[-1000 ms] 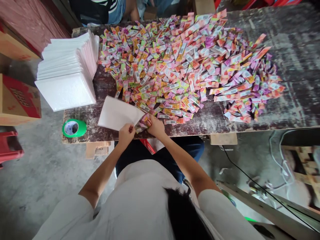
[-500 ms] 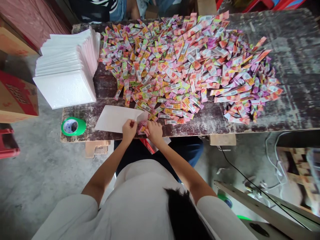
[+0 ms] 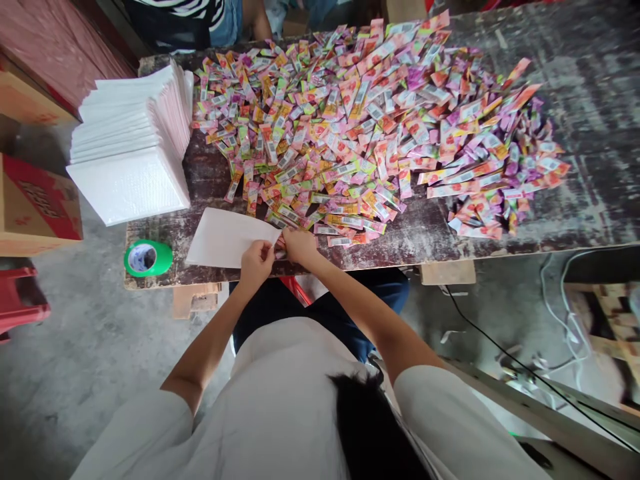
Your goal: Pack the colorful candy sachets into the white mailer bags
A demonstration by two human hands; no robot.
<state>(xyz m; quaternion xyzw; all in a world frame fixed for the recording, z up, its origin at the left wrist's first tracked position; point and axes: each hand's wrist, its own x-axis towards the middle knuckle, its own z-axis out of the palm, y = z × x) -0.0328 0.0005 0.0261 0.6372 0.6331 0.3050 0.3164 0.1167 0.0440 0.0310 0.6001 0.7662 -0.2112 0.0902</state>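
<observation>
A white padded envelope (image 3: 220,239) lies flat at the table's near edge, its right end between my two hands. My left hand (image 3: 256,263) pinches the near side of that end, fingers closed. My right hand (image 3: 299,247) is closed at the envelope's mouth, with bits of pink stick packets (image 3: 281,245) showing by its fingertips; how many it holds is hidden. Just beyond my hands spreads a big heap of stick packets (image 3: 350,137) in pink, orange, yellow and purple.
Stacked white padded envelopes (image 3: 133,180) stand on the table's left end. A green tape roll (image 3: 161,257) lies in front of them. Cartons (image 3: 37,207) and a red stool (image 3: 23,300) are on the floor at left. Across the table is another person (image 3: 227,23).
My right hand has moved left, up against the envelope's mouth. The packets beneath its fingers are now mostly hidden. My left hand keeps its pinch on the envelope.
</observation>
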